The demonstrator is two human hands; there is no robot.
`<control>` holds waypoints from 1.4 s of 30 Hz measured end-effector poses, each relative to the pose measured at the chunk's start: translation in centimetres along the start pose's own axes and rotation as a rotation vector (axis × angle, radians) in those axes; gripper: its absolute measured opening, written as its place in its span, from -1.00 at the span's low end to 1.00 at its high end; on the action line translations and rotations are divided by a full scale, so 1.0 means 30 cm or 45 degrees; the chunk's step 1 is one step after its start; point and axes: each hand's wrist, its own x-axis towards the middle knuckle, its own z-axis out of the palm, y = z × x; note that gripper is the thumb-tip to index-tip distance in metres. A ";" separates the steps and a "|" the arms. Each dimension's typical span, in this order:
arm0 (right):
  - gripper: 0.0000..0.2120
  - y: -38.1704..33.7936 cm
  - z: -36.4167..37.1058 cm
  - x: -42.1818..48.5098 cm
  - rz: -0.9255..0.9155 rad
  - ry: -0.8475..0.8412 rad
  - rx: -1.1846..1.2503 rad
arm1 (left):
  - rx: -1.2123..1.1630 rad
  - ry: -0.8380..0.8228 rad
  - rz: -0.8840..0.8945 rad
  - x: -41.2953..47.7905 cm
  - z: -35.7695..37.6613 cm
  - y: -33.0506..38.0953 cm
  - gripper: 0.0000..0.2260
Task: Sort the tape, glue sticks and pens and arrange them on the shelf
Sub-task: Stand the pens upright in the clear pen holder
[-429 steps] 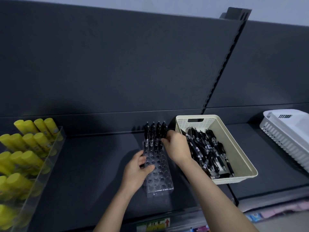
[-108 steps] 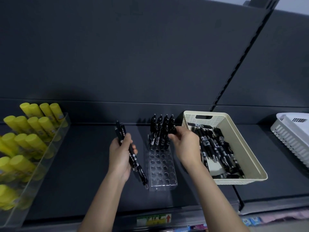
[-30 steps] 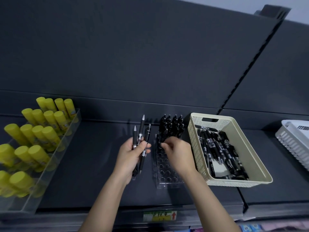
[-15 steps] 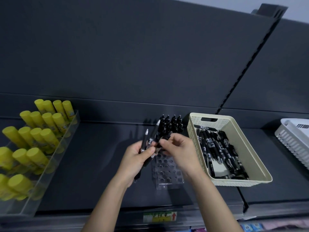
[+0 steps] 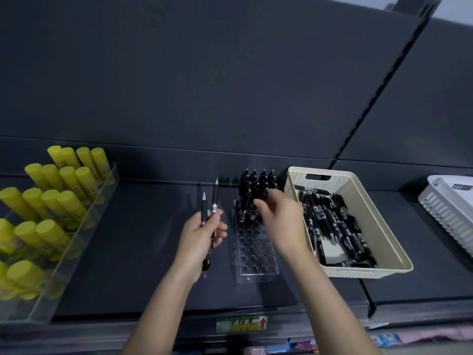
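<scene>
**Desk:** What are the hands doing?

**Photographer:** The left hand [image 5: 202, 237] is closed around two black retractable pens [image 5: 213, 208], tips up. They wait as a ready supply just left of the clear plastic rack of round sockets [image 5: 256, 260]. The right hand [image 5: 280, 221] pinches a single black pen [image 5: 261, 194] in its fingertips over the rack's far rows, where the upright black pens [image 5: 256, 180] already stand.

**Desk:** Why fill from the back?

**Photographer:** Likely so each new pen drops in without brushing the ones in front. The sockets nearest the wrists are open (most of the rack, in fact).

**Desk:** And the room to move?

**Photographer:** It is tight to the right. The cream perforated plastic basket [image 5: 371, 221] of loose black pens [image 5: 332, 226] sits just beside the right hand, its rim close to the rack. Left of the left hand the dark shelf [image 5: 143, 252] runs bare up to the clear tray [image 5: 84, 234] of yellow glue sticks [image 5: 66, 201]. No tape is in view.
</scene>
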 end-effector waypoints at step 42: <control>-0.81 -0.012 -0.161 0.000 0.354 0.186 0.911 | 0.105 0.093 -0.002 0.027 -0.001 0.006 -0.63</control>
